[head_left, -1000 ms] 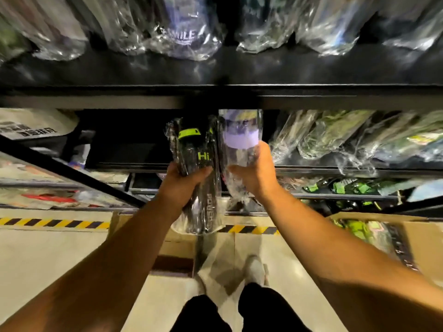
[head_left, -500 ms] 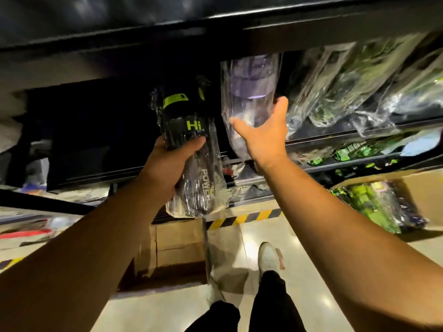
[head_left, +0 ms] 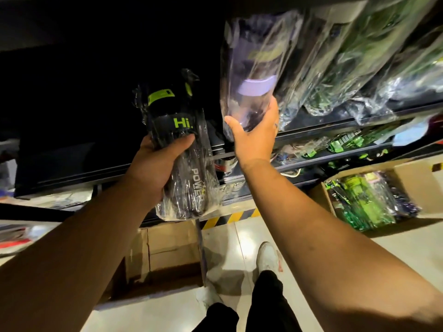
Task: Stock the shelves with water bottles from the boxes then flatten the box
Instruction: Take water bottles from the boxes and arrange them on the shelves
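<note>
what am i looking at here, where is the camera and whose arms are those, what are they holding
No machine here: a person wears a camera on the head, so this one picture looks forward and down along their own arms. The left hand grips a black bottle in clear wrap, printed "Hi." The right hand presses on the bottom of a purple-lidded bottle, also wrapped, at the shelf edge beside more wrapped bottles. On the floor, a cardboard box holds green bottles.
</note>
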The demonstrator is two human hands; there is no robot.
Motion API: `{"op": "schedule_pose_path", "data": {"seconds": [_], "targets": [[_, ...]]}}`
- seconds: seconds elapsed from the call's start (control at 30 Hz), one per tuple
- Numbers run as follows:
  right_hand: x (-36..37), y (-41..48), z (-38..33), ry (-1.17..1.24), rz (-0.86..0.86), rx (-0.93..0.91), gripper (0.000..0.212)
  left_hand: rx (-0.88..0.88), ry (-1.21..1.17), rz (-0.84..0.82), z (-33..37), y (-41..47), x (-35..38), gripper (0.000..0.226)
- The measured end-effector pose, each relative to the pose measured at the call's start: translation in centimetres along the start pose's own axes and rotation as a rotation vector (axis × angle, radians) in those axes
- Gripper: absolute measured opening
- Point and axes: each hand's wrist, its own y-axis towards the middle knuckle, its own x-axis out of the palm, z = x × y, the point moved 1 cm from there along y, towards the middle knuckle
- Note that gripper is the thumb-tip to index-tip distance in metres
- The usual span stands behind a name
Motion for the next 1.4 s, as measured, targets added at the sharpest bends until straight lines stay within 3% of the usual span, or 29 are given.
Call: {"op": "schedule_pose_path", "data": {"seconds": [0.23,0.5,0.63,0.7,0.83,1.0,1.2,1.3,1.4], "targets": [[0.2,1.5,0.8,0.042,-0.033,0.060,0.091,-0.022,-0.005,0.024,0.2,0.7,0.7,0.036],[-1.7,-3.7,2.5,-0.014,-0.078,-0.053,0.073,0.054,-0.037,0.081,0.7,1.4,1.6,0.061],[-1.8,-3.5,3.1,-0.199,-0.134,-0.115,0.064,0.118,0.018,0.148,1.7,2.0,1.7,0.044],[-1.8,-3.3,3.3,-0.295,-0.156,-0.153,0.066,0.204,0.069,0.201,2.4,2.2,1.9,0.040],[-2.0,-3.2,3.4,-0.387,-0.191,-0.185,0.072,0.412,0.183,0.388,3.2,2.9,2.1,0.078],[-2.1,-3.3,3.5,-0.375,-0.208,-0.199,0.074,0.531,0.069,0.432,3.8,4.1,3.1,0.097],[-2.5,-3.1,3.8,-0.319,-0.232,-0.212,0.073,0.747,0.472,0.564,2.1,3.5,4.0,0.104],[-2.6,-3.1,4.1,-0.307,-0.248,-0.218,0.074,0.842,0.432,0.573,0.6,3.1,4.4,0.100],[-2.6,-3.3,4.0,-0.304,-0.255,-0.212,0.075,0.699,0.423,0.391,-1.1,4.2,3.9,0.111]]}}
